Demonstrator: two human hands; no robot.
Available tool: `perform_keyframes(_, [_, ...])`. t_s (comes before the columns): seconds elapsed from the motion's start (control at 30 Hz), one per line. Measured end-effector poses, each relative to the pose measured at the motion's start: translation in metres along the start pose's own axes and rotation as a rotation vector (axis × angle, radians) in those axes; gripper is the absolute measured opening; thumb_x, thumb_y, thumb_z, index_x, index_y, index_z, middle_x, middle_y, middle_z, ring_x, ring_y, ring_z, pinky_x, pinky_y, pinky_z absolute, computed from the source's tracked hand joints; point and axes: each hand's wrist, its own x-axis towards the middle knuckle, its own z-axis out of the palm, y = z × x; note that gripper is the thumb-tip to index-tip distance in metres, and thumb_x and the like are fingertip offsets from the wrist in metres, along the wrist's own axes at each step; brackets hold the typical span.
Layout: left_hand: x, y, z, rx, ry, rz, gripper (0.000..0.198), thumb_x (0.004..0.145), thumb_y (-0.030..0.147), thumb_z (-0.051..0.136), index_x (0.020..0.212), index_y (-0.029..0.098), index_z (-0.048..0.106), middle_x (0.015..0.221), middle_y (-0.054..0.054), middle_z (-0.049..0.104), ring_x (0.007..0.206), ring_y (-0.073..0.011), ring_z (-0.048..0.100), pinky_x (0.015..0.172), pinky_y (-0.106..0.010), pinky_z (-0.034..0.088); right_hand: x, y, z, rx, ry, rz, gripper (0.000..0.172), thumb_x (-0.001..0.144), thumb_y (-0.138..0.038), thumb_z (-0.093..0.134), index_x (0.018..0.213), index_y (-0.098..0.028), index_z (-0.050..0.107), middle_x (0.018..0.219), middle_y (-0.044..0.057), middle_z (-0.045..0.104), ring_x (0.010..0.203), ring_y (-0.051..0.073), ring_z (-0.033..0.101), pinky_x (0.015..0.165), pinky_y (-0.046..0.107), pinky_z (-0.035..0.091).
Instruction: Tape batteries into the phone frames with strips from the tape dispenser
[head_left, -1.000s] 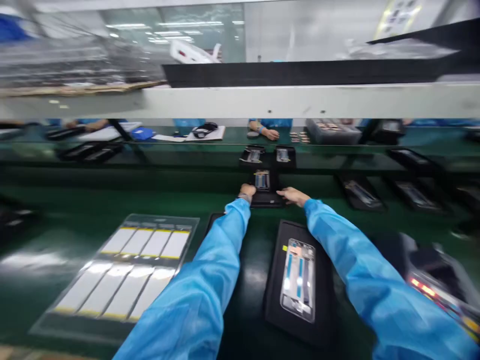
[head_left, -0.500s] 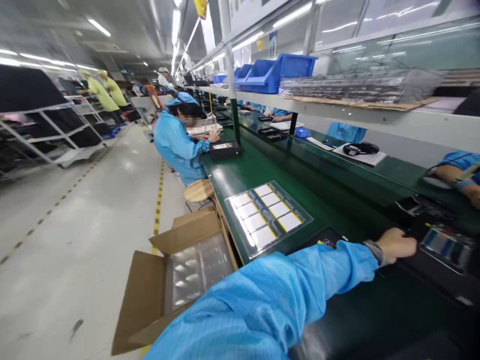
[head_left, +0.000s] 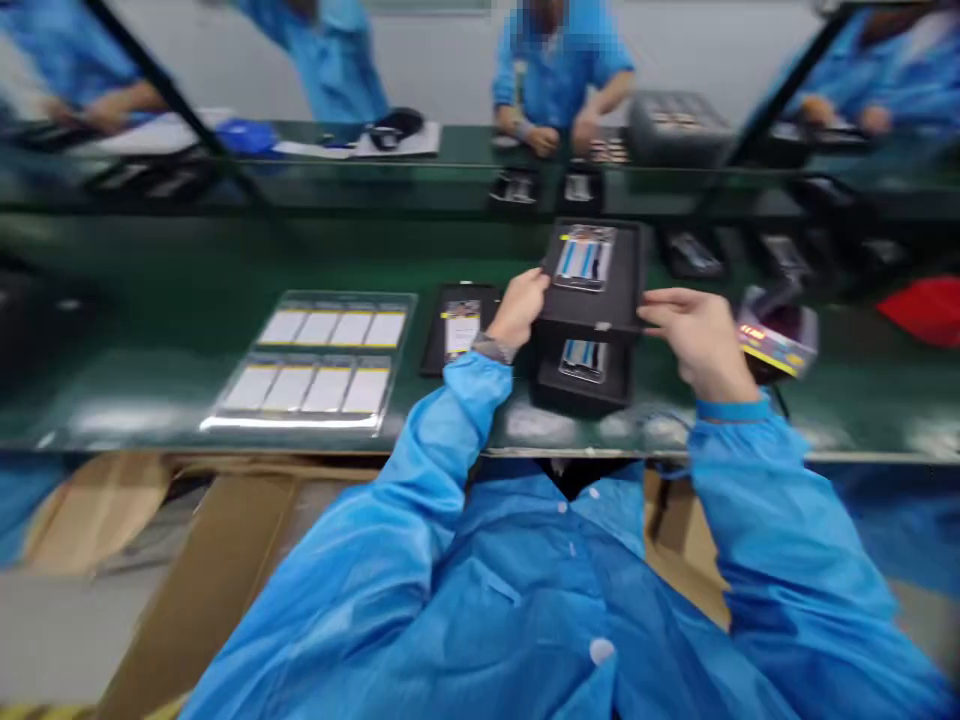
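Between my two hands is a black tray [head_left: 626,265] with a flat part with blue-and-white strips [head_left: 585,258] in it. My left hand [head_left: 519,308] is closed on the tray's left edge. On its right edge my right hand [head_left: 694,335] pinches near the front corner. Below it stands another black tray [head_left: 546,380], holding a similar striped part [head_left: 583,360]; whether the two trays touch is hard to tell. Left of my left hand lies a smaller black tray [head_left: 433,350] with a white-faced part [head_left: 461,328] in it.
A clear plastic tray [head_left: 397,370] holding white rectangles lies on the green bench [head_left: 180,270] to the left. To the right are a lit display box [head_left: 780,340] and a red object [head_left: 926,310]. Co-workers work across the bench. An open carton [head_left: 202,570] stands below the front edge.
The view has swung from the aisle on the left to face the bench. My right hand has come into view, and both hands now hold the black tray.
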Motion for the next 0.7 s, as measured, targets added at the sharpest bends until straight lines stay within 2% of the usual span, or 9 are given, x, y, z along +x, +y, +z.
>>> perform_keyframes(0.1, [0.005,-0.021,0.014,0.007,0.017,-0.007,0.032,0.096,0.008,0.045,0.115,0.009,0.070,0.125,-0.009,0.073,0.125,-0.0219,0.063,0.111,-0.034,0.045,-0.022,0.015,-0.019,0.093,0.060,-0.001,0.017,0.070,-0.018,0.079,0.085,-0.019,0.071,0.083,0.005,0.074,0.079,0.022,0.070,0.073,0.037,0.061])
perform_keyframes(0.23, [-0.016,-0.039,0.015,0.044,0.045,0.049,0.036,0.097,0.015,0.051,0.129,0.009,0.068,0.144,-0.012,0.064,0.137,-0.0235,0.056,0.116,-0.034,0.041,-0.048,0.042,-0.019,0.210,0.056,0.009,0.027,0.067,-0.028,0.081,0.092,-0.019,0.072,0.087,0.006,0.075,0.082,0.023,0.071,0.075,0.038,0.061])
perform_keyframes(0.33, [-0.030,-0.056,0.017,0.077,0.057,0.076,0.039,0.098,0.022,0.054,0.133,0.014,0.068,0.144,-0.009,0.064,0.138,-0.0244,0.056,0.118,-0.035,0.040,-0.060,0.062,-0.019,0.292,0.079,0.031,0.031,0.066,-0.028,0.082,0.093,-0.017,0.073,0.089,0.007,0.075,0.085,0.022,0.071,0.082,0.039,0.060])
perform_keyframes(0.5, [-0.034,-0.079,0.019,0.077,0.075,0.029,0.040,0.099,0.030,0.055,0.133,0.015,0.069,0.145,-0.009,0.064,0.138,-0.0248,0.056,0.118,-0.037,0.041,-0.058,0.088,-0.021,0.278,0.081,0.030,0.036,0.065,-0.032,0.085,0.096,-0.016,0.074,0.097,0.010,0.076,0.098,0.025,0.071,0.100,0.044,0.055])
perform_keyframes(0.6, [-0.034,-0.085,0.008,-0.028,0.025,-0.063,0.041,0.101,0.040,0.055,0.132,0.017,0.069,0.143,-0.009,0.065,0.137,-0.0241,0.057,0.117,-0.036,0.042,-0.048,0.099,-0.018,0.289,0.127,0.036,0.047,0.070,-0.042,0.085,0.108,-0.019,0.072,0.118,0.011,0.073,0.118,0.026,0.067,0.111,0.044,0.049])
perform_keyframes(0.7, [-0.034,-0.093,-0.003,-0.071,-0.002,-0.187,0.046,0.104,0.051,0.048,0.126,0.018,0.072,0.131,-0.008,0.072,0.133,-0.0239,0.060,0.117,-0.037,0.042,-0.035,0.106,-0.006,0.390,0.099,0.156,0.056,0.078,-0.055,0.079,0.123,-0.024,0.067,0.132,0.007,0.069,0.131,0.024,0.061,0.114,0.041,0.048])
